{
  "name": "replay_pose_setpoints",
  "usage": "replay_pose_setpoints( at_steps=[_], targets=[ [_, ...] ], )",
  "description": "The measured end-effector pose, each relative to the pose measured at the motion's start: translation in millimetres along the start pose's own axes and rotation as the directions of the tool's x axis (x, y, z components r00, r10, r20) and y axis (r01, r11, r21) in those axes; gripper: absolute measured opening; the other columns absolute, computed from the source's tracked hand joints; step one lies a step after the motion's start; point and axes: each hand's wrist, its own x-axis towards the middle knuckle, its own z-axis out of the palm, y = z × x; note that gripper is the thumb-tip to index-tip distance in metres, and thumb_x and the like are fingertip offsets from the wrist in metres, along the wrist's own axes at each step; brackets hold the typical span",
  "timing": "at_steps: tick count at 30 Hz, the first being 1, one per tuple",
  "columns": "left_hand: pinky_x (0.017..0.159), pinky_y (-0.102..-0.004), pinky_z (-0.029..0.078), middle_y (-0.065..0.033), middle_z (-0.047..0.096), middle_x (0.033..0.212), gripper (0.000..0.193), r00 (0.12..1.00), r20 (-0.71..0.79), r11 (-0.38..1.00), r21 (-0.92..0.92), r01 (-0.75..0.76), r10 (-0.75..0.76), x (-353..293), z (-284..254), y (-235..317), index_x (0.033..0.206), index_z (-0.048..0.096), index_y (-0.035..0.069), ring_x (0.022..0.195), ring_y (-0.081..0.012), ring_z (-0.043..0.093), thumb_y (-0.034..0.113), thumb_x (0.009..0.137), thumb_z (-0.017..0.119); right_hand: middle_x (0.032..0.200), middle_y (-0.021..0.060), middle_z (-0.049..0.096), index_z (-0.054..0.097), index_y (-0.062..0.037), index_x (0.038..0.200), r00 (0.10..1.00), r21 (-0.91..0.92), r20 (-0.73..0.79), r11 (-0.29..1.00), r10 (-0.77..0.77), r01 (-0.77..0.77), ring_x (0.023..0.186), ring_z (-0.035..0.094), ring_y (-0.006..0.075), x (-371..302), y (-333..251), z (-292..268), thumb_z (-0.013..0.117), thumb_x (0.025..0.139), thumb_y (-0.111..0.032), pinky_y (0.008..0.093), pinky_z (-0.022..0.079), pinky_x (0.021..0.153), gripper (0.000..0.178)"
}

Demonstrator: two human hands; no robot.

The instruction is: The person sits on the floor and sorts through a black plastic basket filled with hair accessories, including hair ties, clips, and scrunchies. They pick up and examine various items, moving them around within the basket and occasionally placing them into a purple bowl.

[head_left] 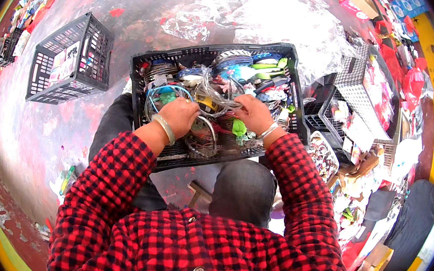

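Note:
A black plastic crate (208, 162) rests over my knees, filled with hair accessories, many of them looking like headbands in clear wrapping. My right hand (253, 114) is closed at the crate's middle, fingers pinching the end of a clear plastic wrapper (216, 91). My left hand (179, 116) is closed over the near left part, beside a light-blue hoop (171, 88); its fingertips are turned inward and what they grip is hidden. Below the right hand lies a bright green piece (238, 128). Stacked dark headbands (234, 58) fill the far side, next to green bows (270, 66).
On the floor to the left stands another black crate (93, 70). Crumpled clear plastic (263, 12) spreads beyond my crate. At the right are a grey woven basket (354, 71), black crates (327, 108), cardboard and loose goods. Small goods line the far left wall (28, 4).

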Motion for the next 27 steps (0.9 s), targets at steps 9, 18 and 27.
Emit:
replay_pose_setpoints(
  at_steps=[9,18,27],
  targets=[
    [0.085,-0.0366,0.043,-0.0169,0.035,0.13,0.062,0.934,-0.32,0.965,-0.15,-0.214,0.157,27.6,-11.4,42.6,0.128,0.035,0.005,0.105,-0.0345,0.049,0.007,0.073,0.064,0.098,0.0094,0.056,0.053,-0.0063,0.109,0.99,0.304,0.046,0.942,0.131,-0.139,0.085,0.057,0.0202,-40.9,-3.5,-103.8,0.058,0.076,0.003,0.0269,0.045,0.074,0.035],
    [0.071,-0.0363,0.046,-0.0182,0.059,0.091,0.032,0.979,-0.162,0.909,-0.377,-0.176,0.122,54.4,31.2,77.8,0.108,0.053,0.004,0.084,-0.0336,0.058,0.018,0.08,0.06,0.106,0.0139,0.058,0.049,-0.0028,0.118,0.993,0.312,0.095,0.945,0.075,-0.101,0.098,0.056,0.0239,-65.3,-2.9,-121.7,0.055,0.082,-0.005,0.0284,0.042,0.085,0.036],
    [0.049,-0.0228,0.041,0.0017,0.055,0.074,0.012,0.946,0.278,0.252,-0.916,0.313,-0.165,57.9,52.9,69.8,0.095,0.055,0.004,0.055,-0.0062,0.048,0.009,0.084,0.056,0.091,0.0027,0.057,0.052,-0.0049,0.116,0.865,0.574,0.248,0.653,0.436,-0.494,0.076,0.052,0.0062,-88.8,23.3,-107.3,0.064,0.078,-0.011,0.0213,0.043,0.066,0.04]
  ],
)
